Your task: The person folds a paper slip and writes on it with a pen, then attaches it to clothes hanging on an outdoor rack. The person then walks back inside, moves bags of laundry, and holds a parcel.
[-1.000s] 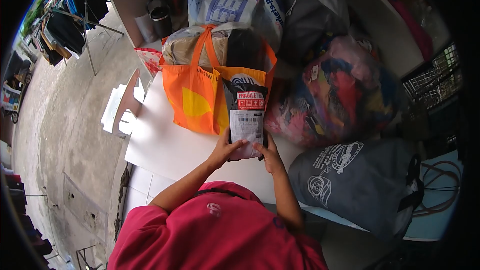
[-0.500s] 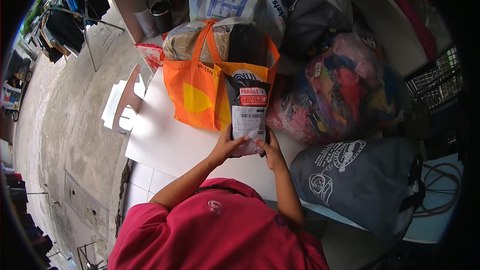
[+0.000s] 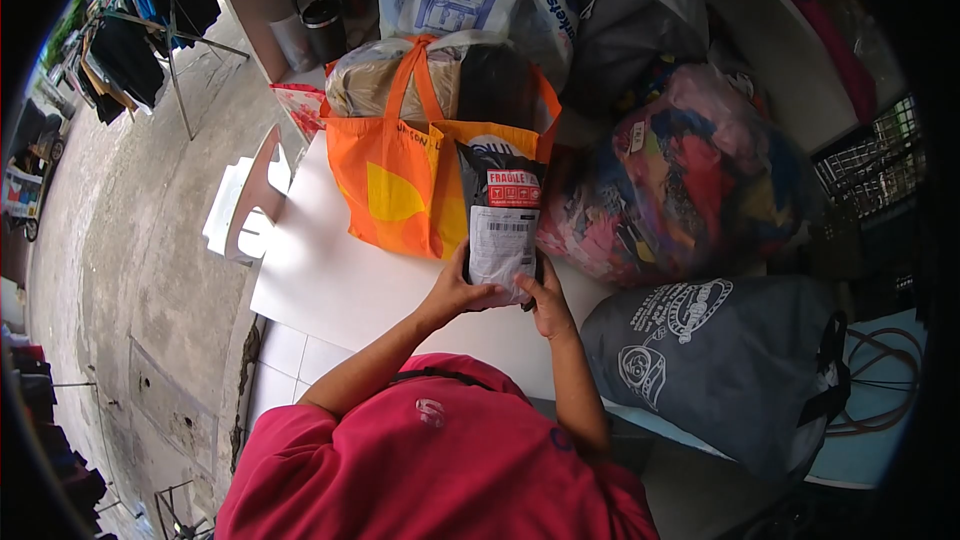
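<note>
Between both hands I hold a black plastic parcel (image 3: 503, 240) with a white shipping label and a red "FRAGILE" sticker. My left hand (image 3: 456, 292) grips its lower left edge, thumb across the front. My right hand (image 3: 547, 298) clasps the lower right edge, its thumb on the label. The fingers behind the parcel are hidden. Just beyond stands an orange tote bag (image 3: 375, 180) with a yellow patch, filled with plastic-wrapped items; the parcel's top overlaps its front.
On the white table (image 3: 320, 270) lie a clear bag of colourful cloth (image 3: 690, 175) and a dark grey printed bag (image 3: 715, 360) at the right. A white-and-blue bag (image 3: 450, 0) and a black tumbler (image 3: 323, 28) stand at the back. A white chair (image 3: 240, 205) is left.
The parcel has shifted slightly right and up and turned a little, with both hands still on it. The bags around it have stayed in place.
</note>
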`<action>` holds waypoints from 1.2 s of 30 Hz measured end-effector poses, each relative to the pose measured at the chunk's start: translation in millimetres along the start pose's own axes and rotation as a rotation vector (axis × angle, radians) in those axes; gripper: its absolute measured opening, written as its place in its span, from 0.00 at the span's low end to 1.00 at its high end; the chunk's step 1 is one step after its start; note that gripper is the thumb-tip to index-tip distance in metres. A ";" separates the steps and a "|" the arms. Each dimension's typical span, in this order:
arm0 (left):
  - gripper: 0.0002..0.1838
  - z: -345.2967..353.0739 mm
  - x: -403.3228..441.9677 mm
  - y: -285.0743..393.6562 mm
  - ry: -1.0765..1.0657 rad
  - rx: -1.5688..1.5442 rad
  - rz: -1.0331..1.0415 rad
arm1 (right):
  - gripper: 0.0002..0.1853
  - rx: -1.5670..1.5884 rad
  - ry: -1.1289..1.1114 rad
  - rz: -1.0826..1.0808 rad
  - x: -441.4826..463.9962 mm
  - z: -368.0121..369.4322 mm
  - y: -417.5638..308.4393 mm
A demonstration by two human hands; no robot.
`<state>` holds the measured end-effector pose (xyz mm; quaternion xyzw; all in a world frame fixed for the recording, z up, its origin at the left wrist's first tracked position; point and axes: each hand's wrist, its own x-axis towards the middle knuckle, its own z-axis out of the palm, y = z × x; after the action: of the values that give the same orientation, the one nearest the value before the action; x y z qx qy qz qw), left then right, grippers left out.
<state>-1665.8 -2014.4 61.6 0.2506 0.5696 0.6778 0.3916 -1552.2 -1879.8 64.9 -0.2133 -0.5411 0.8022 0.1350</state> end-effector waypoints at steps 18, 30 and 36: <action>0.43 -3.7 -8.9 13.0 -0.059 -0.140 -0.099 | 0.32 -0.043 -0.008 -0.039 -9.6 11.5 -10.0; 0.41 -17.2 -10.8 9.4 -0.126 -0.168 -0.086 | 0.22 0.044 -0.017 0.021 -13.1 9.0 -12.4; 0.41 -16.1 -11.3 10.0 -0.127 -0.190 -0.097 | 0.23 0.035 -0.037 0.011 -14.1 7.7 -12.7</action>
<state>-1674.5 -2033.4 68.8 0.2269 0.4882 0.6919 0.4811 -1543.8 -1887.5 81.9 -0.1992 -0.5281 0.8160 0.1243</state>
